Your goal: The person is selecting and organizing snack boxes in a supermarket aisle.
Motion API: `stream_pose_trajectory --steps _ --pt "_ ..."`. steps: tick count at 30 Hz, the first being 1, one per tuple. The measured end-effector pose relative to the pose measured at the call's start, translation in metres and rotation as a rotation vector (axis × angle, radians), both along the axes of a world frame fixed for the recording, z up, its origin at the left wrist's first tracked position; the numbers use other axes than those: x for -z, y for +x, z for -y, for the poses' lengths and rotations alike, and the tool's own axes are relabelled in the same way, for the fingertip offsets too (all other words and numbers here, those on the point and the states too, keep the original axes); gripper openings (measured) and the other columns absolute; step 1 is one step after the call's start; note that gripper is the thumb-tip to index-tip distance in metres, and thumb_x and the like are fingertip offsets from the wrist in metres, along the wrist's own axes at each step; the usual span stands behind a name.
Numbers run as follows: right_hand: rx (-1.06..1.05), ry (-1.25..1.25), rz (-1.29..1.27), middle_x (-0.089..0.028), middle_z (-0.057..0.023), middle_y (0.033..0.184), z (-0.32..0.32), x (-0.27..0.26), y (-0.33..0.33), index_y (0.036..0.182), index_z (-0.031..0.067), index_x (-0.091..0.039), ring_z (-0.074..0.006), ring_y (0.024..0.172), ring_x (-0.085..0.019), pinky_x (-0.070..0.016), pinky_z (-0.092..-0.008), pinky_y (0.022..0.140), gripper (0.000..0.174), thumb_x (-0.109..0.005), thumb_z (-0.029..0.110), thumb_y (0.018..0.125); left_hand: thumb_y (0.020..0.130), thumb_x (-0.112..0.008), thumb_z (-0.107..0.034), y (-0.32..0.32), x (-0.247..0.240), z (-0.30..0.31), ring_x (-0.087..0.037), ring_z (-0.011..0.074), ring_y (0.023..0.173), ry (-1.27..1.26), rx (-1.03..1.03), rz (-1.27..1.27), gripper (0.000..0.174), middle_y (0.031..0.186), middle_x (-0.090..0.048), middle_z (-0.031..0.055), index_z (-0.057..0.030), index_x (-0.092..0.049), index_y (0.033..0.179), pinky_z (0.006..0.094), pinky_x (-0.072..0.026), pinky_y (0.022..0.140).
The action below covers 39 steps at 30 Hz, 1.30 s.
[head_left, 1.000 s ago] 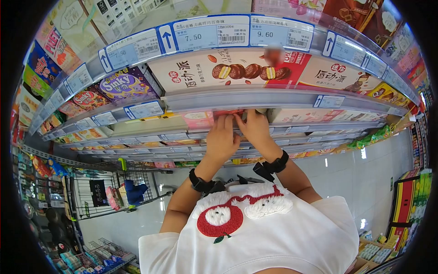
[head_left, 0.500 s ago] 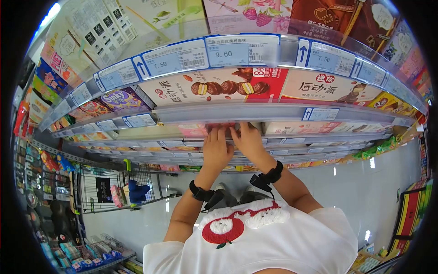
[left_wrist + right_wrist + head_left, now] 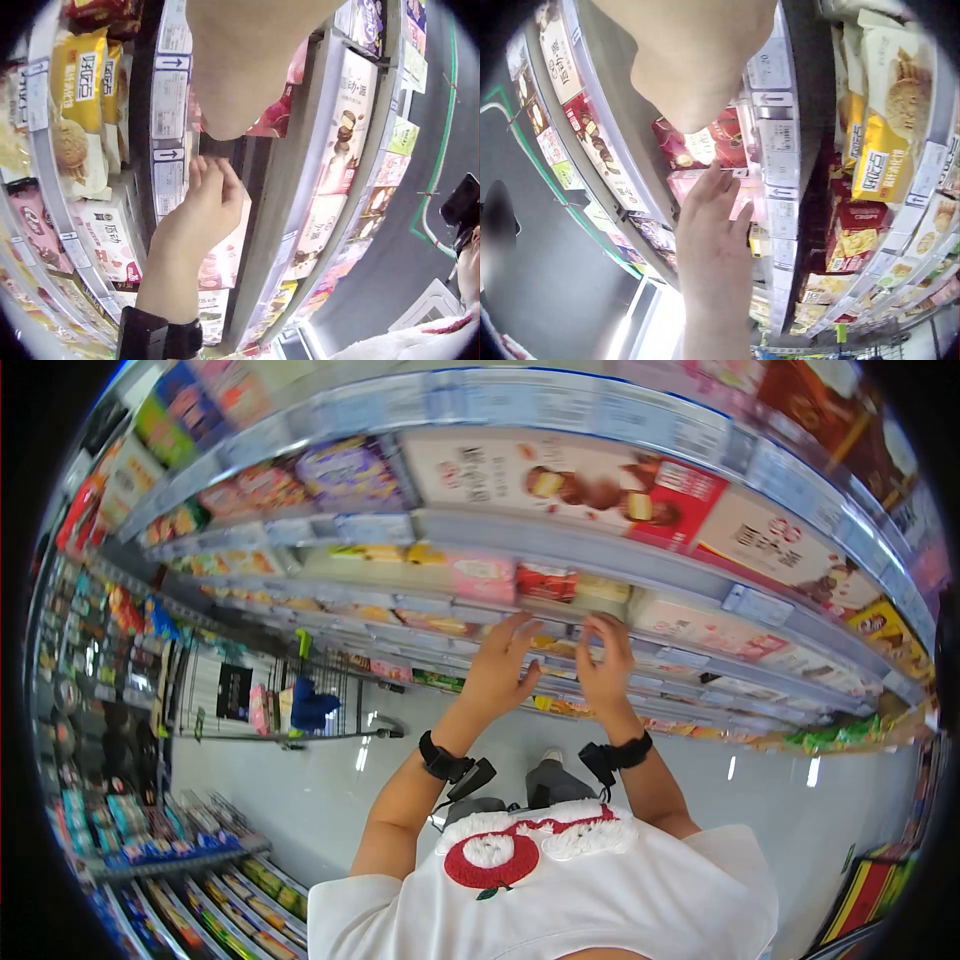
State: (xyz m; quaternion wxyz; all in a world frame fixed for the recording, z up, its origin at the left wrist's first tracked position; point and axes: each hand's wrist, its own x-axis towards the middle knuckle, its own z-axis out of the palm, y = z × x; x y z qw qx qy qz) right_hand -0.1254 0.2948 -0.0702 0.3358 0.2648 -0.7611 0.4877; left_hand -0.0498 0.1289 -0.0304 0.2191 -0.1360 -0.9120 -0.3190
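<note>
A red box (image 3: 546, 583) stands on the shelf between a pink box (image 3: 483, 577) and a pale one. In the right wrist view, the red box (image 3: 701, 142) shows a white label, and the pink box (image 3: 686, 181) lies behind the left hand's fingertips. My left hand (image 3: 503, 665) is held in front of the shelf edge, its fingers loosely bent and empty. My right hand (image 3: 606, 665) is beside it, level with it, fingers loosely bent with nothing between them. In the left wrist view, the right hand (image 3: 202, 210) is near the price-tag strip, below the left hand (image 3: 244, 67).
Above runs a shelf with white and red chocolate pie boxes (image 3: 600, 490) and a tagged front edge (image 3: 560, 405). A wire shopping cart (image 3: 270, 700) stands on the floor at the left. Yellow biscuit bags (image 3: 877, 127) fill a neighbouring shelf.
Both hands have drawn back from the red box toward the body and moved farther apart. The red box's front now shows uncovered. The head view has turned and shifted.
</note>
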Motion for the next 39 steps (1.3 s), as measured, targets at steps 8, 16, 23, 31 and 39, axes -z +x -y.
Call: stream_pose_trajectory --steps 8,16,23,31,39 --pt "-0.332 0.084 0.456 -0.063 -0.0081 0.077 0.096 0.035 0.118 0.089 0.0039 -0.06 -0.0134 0.061 -0.061 -0.0484 -0.0275 0.058 0.011 -0.06 0.001 0.078 0.076 -0.061 -0.021 0.13 0.048 0.098 -0.055 0.0349 0.101 -0.113 0.095 0.534 0.043 0.109 -0.057 0.0183 -0.0042 -0.053 0.115 0.0437 -0.0446 0.087" --pt "-1.064 0.899 0.194 -0.064 -0.0118 0.087 0.284 0.067 0.256 0.102 0.0084 -0.06 -0.0293 0.079 -0.062 -0.0498 -0.0374 0.068 0.027 -0.061 0.024 0.08 0.084 -0.055 -0.041 0.321 0.053 0.233 -0.057 0.0309 0.096 0.074 -0.049 0.925 0.047 0.098 -0.061 0.018 -0.0022 -0.058 0.109 0.039 -0.0453 0.083" --pt "-1.455 1.187 0.253 -0.063 -0.0191 0.093 0.39 0.08 0.334 0.11 0.0067 -0.056 -0.0328 0.087 -0.061 -0.0477 -0.0424 0.076 0.036 -0.058 0.028 0.081 0.085 -0.059 -0.042 0.472 -0.161 0.27 -0.055 0.0164 0.081 0.73 0.075 -0.244 0.047 0.092 -0.056 0.0084 -0.0038 -0.06 0.112 0.0262 -0.0441 0.066" --pt "-1.612 1.314 0.185 -0.062 -0.0199 0.097 0.502 0.088 0.374 0.108 0.0037 -0.057 -0.0364 0.093 -0.058 -0.0461 -0.0422 0.08 0.038 -0.061 0.028 0.08 0.079 -0.063 -0.05 0.499 -0.176 0.285 -0.049 0.0133 0.073 0.974 0.221 -0.685 0.06 0.095 -0.052 0.0077 -0.0068 -0.053 0.119 0.0251 -0.04 0.06" --pt "-1.65 1.253 0.242 -0.064 -0.0175 0.088 0.652 0.119 0.36 0.108 0.0022 -0.057 -0.0333 0.079 -0.061 -0.0481 -0.0404 0.072 0.038 -0.062 0.027 0.08 0.076 -0.065 -0.054 0.481 -0.19 0.41 -0.047 0.0118 0.073 1.029 0.283 -0.539 0.074 0.096 -0.052 0.0074 -0.0067 -0.044 0.128 0.0237 -0.0389 0.061"
